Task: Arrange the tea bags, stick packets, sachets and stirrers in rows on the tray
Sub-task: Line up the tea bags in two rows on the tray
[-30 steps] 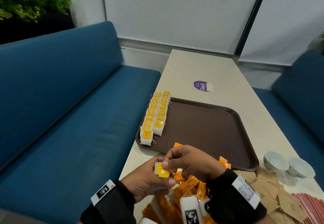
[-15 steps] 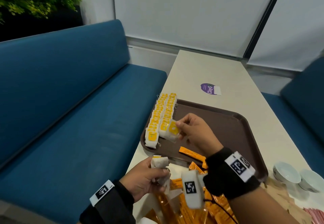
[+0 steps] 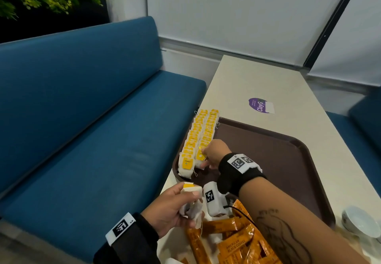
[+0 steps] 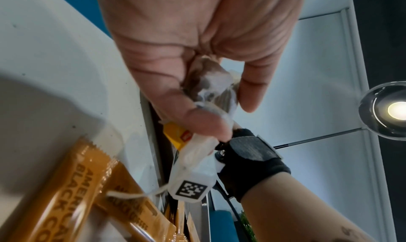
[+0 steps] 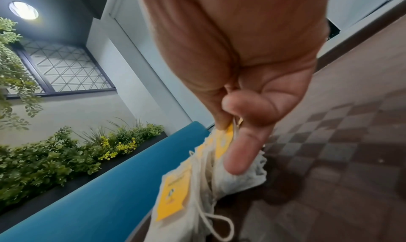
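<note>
Two rows of white tea bags with yellow tags (image 3: 199, 133) run along the left side of the brown tray (image 3: 268, 152). My right hand (image 3: 208, 157) is at the near end of the second row and pinches a tea bag (image 3: 199, 157) (image 5: 237, 160) that lies against the row. My left hand (image 3: 181, 204) hovers over the table's near edge and grips a small bunch of tea bags (image 3: 190, 200) (image 4: 211, 91). Orange coffee stick packets (image 3: 228, 241) (image 4: 66, 193) lie piled on the table under my forearms.
A blue bench (image 3: 92, 140) runs along the table's left side. A purple sticker (image 3: 260, 105) lies beyond the tray. White small bowls (image 3: 358, 221) stand at the right near edge. Most of the tray floor to the right of the rows is bare.
My right hand has carried one tea bag from in front of me to the tray and down to the near end of the second row. My left hand keeps its bunch.
</note>
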